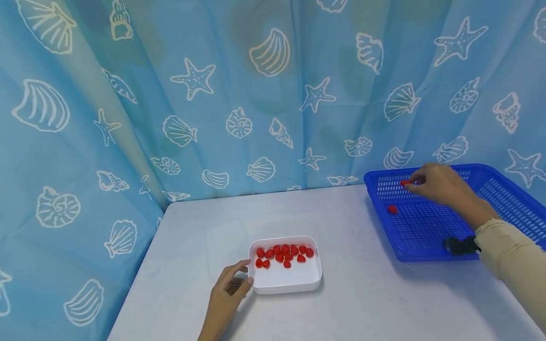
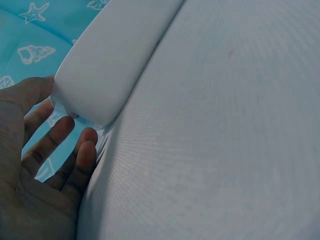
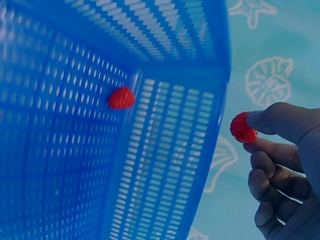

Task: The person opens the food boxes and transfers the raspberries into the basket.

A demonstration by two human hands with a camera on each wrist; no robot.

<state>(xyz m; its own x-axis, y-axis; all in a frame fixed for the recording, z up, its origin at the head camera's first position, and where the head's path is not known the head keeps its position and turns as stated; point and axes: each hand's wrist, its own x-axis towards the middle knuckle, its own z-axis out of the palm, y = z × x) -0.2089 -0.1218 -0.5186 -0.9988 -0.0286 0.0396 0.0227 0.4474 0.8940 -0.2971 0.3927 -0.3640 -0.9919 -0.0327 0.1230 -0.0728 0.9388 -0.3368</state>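
Observation:
In the head view my left hand (image 1: 228, 293) touches the left end of a white tray (image 1: 290, 287), thumb and index finger apart at its wall. The left wrist view shows the other fingers loosely bent beside the tray. Several red raspberries (image 1: 287, 264) lie in the tray, mostly along its back half. My right hand (image 1: 441, 187) is over the blue basket (image 1: 403, 255), pinching one raspberry (image 3: 243, 128) between thumb and index finger, level with or above the rim. Another raspberry (image 3: 121, 98) rests on the basket floor near a side wall.
A clear, flat lid-like sheet (image 1: 226, 241) lies on the white table (image 1: 341, 218), left of the tray. A blue shell-print curtain (image 1: 239, 94) hangs behind and at the left. The basket stands at the right, close to the curtain.

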